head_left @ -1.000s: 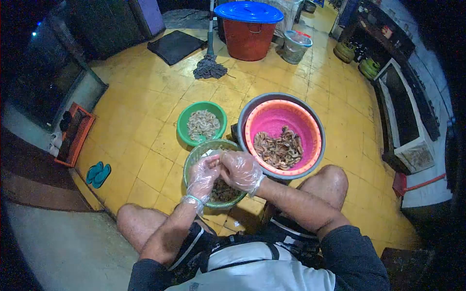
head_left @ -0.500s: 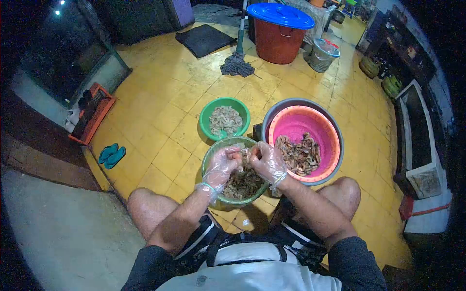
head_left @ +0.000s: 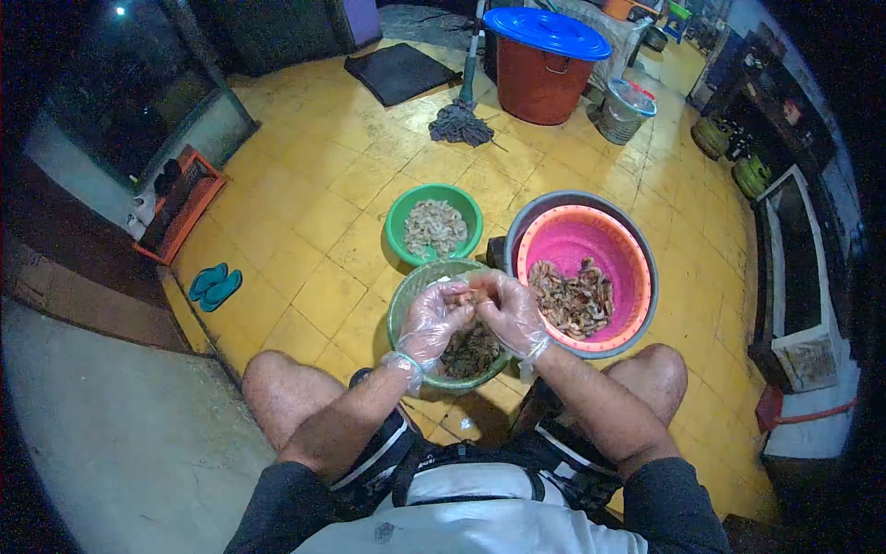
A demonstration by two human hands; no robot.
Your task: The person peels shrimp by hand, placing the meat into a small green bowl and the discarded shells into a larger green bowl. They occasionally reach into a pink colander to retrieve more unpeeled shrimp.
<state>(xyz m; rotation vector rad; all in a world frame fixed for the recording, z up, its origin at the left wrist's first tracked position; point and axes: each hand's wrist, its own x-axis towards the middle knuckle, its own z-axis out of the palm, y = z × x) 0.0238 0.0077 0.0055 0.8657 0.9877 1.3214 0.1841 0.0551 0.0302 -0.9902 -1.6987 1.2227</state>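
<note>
My left hand (head_left: 438, 323) and my right hand (head_left: 509, 312), both in clear plastic gloves, meet above a green basin (head_left: 402, 343) of dark shrimp shells (head_left: 469, 353). Their fingertips are closed together on a small brownish shrimp (head_left: 474, 297), mostly hidden by the fingers. Just beyond stands a smaller green basin (head_left: 395, 231) with pale peeled shrimp (head_left: 435, 228). To the right, a pink colander (head_left: 591, 242) with an orange rim sits inside a grey tub (head_left: 652, 277). Whole brownish shrimp (head_left: 574, 300) lie in its lower part.
Teal sandals (head_left: 216, 286) and an orange rack (head_left: 189, 214) are at the left. Farther off are a mop (head_left: 461, 124), a dark mat (head_left: 399, 74), a red bin (head_left: 544, 85) with a blue lid and a metal bucket (head_left: 623, 115). My bent knees flank the basins.
My hands have drawn closer together, and their fingertips now meet over the basin. The view has shifted slightly, so the surroundings appear a little farther right.
</note>
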